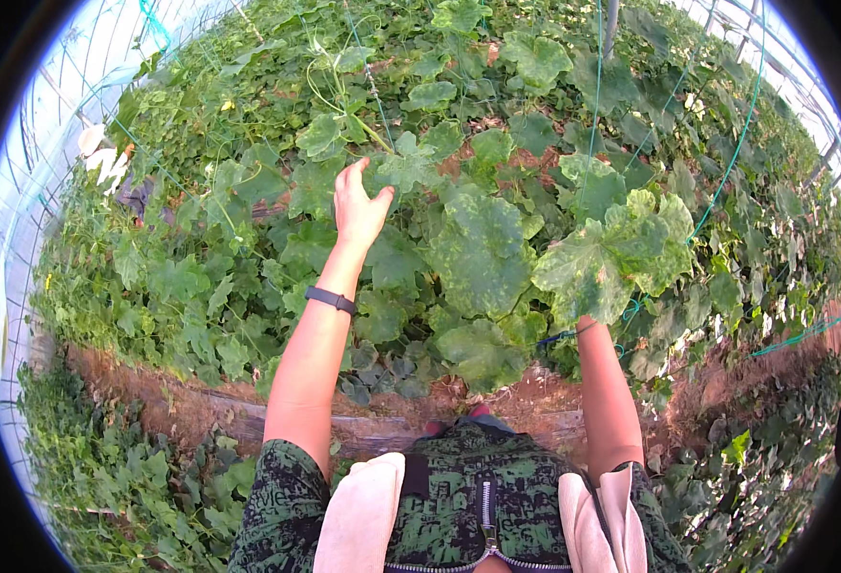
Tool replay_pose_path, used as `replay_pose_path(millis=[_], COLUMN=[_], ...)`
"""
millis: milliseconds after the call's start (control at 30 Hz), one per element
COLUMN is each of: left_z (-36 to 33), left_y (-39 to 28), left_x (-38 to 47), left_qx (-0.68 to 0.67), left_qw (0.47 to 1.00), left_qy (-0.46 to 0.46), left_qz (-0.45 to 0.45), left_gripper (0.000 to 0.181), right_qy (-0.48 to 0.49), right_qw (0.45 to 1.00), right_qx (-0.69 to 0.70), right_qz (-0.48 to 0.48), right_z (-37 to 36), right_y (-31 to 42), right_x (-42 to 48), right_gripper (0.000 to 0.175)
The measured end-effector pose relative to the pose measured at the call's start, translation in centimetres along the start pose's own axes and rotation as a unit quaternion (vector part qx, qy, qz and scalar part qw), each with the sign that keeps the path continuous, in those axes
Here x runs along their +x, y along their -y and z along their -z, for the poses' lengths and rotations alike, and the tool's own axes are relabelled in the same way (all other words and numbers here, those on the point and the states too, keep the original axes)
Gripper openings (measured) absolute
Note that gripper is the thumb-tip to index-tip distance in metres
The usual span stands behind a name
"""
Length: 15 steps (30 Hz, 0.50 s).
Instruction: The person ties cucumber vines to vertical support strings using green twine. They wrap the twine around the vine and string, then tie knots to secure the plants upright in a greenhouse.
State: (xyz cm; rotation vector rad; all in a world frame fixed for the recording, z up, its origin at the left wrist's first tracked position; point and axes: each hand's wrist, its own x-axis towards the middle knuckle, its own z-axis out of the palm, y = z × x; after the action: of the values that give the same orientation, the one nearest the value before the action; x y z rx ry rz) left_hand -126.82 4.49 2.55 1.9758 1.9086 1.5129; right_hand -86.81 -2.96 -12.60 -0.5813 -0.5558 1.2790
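Note:
My left hand (360, 204) reaches out among broad lobed leaves, its thumb and fingers apart and nothing seen between them. Just beyond its fingertips a pale green vine shoot (376, 135) with curling tendrils rises beside a thin twine (374, 86). A dark band (331, 299) circles my left wrist. My right forearm (607, 394) extends into the foliage, and a large yellow-mottled leaf (585, 265) hides the right hand, so whatever it holds cannot be seen. By the right wrist shows a thin dark-blue object (556, 337), too small to identify. Another big mottled leaf (479, 251) hangs between my arms.
Green twine (739, 143) hangs down at the right, near a grey post (612, 29). Bare soil (184, 401) runs across in front of my feet, with more low vines (155, 494) behind it. Plastic greenhouse sheeting (30, 193) curves along the left.

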Motion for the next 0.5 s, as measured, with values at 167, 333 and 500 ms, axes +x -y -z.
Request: replay_pose_path(millis=[167, 333, 500], left_z=[-6.0, -4.6, 1.9], left_y=[3.5, 4.6, 7.6], left_x=[2.6, 1.4, 2.7], left_qx=[-0.049, -0.102, -0.177], left_qw=[0.987, 0.984, 0.964], left_qy=[0.132, 0.083, 0.087], left_qz=[0.081, 0.117, 0.177], left_gripper=[0.039, 0.027, 0.019], right_qy=[-0.069, -0.093, -0.088], right_qw=[0.964, 0.846, 0.828], right_qx=[-0.254, -0.511, -0.527], right_qz=[-0.031, 0.118, 0.17], right_z=[-2.2, -4.0, -4.0], right_y=[4.6, 10.4, 11.1], right_x=[3.5, 5.3, 7.0], right_gripper=[0.038, 0.035, 0.034])
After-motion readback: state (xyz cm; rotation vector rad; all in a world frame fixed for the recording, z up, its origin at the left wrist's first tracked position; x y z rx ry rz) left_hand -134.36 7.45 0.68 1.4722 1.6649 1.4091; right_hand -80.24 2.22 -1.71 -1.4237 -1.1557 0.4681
